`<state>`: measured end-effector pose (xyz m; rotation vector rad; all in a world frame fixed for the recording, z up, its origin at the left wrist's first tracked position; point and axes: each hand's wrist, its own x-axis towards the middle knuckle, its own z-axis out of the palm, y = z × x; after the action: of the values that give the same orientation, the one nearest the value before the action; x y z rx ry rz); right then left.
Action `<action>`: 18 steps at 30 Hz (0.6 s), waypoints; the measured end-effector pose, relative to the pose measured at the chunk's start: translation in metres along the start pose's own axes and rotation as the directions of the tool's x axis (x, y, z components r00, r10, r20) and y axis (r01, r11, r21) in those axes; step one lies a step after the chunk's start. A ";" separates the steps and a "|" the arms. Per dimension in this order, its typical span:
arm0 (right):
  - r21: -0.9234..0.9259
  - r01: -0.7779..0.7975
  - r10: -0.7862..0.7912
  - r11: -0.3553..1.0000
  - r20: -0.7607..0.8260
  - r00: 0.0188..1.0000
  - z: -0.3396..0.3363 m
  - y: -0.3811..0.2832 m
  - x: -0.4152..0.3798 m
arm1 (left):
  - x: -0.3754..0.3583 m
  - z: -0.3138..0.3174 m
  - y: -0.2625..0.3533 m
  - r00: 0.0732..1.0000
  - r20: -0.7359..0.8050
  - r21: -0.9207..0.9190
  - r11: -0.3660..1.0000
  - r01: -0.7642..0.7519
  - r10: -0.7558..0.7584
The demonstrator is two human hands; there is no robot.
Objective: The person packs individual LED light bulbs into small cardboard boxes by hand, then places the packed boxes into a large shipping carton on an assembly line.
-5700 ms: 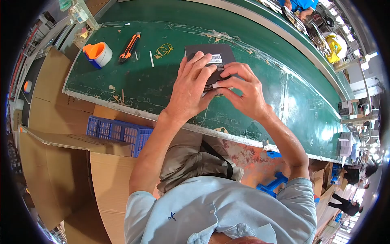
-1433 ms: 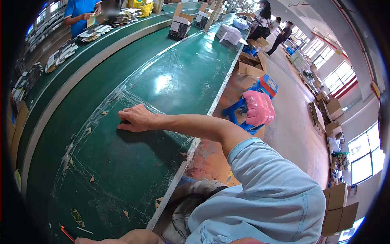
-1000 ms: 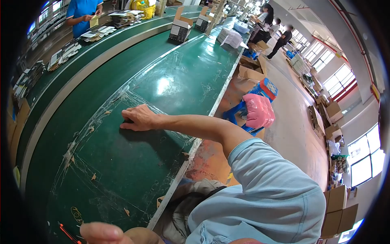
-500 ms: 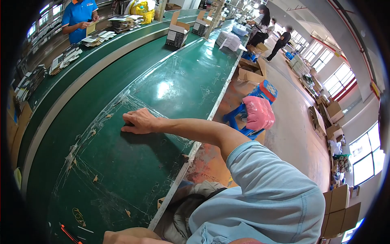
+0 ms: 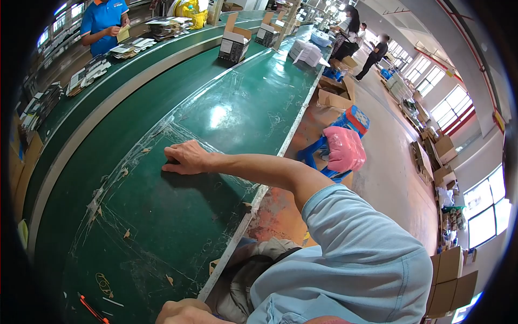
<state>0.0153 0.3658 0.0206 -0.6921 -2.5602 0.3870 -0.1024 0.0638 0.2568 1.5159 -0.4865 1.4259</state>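
Observation:
My right hand [image 5: 187, 157] rests knuckles-down on the green tabletop [image 5: 178, 210], fingers curled in, with nothing visible in them. The bare forearm comes from a light blue sleeve and throws a shadow on the surface. At the bottom edge, my left hand [image 5: 186, 312] is close to my body, partly cut off by the frame; its fingers are hidden. To its left lie a thin orange-red and black tool [image 5: 93, 309], a white strip [image 5: 113, 301] and a yellow looped band [image 5: 102, 282]. Clear tape strips [image 5: 162, 128] and torn brown scraps [image 5: 127, 233] stick to the tabletop.
Open cartons [image 5: 234, 46] and a white stack [image 5: 306, 53] stand farther along the table. A blue stool [image 5: 313, 154] with a pink cushion [image 5: 344, 149] is beside it. Across the table, a person in blue [image 5: 102, 24] handles yellow paper near flat stacks [image 5: 167, 27]. Others stand in the aisle.
My left hand has moved slightly right at the bottom edge. My right hand stays in place. The person across the table has shifted the yellow paper.

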 end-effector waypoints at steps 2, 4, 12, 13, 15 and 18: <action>-0.008 -0.003 0.003 1.000 -0.004 1.000 0.000 -0.001 0.000 | -0.001 0.003 -0.003 1.000 -0.020 0.001 1.000 -0.016 0.016; -0.019 -0.004 0.004 1.000 -0.001 1.000 0.001 0.001 0.000 | -0.001 0.004 -0.004 0.999 -0.042 0.000 0.999 -0.033 0.033; -0.046 0.006 -0.008 0.999 -0.034 0.999 0.008 0.006 0.000 | -0.001 0.006 -0.008 0.997 -0.066 -0.036 0.998 -0.048 0.046; -0.046 0.012 -0.014 0.999 -0.042 0.999 0.009 0.007 0.000 | -0.001 0.006 -0.007 0.997 -0.067 -0.037 0.998 -0.047 0.044; -0.046 0.019 -0.021 0.999 -0.049 0.999 0.009 0.007 0.000 | 0.000 0.003 -0.006 0.999 -0.024 -0.043 0.999 -0.026 0.025; -0.037 0.029 -0.031 0.999 -0.058 0.998 0.008 0.006 0.000 | -0.001 0.004 -0.007 0.999 -0.028 -0.036 0.999 -0.035 0.034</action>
<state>0.0139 0.3698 0.0110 -0.6672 -2.5252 0.3070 -0.0953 0.0636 0.2539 1.4638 -0.5213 1.4551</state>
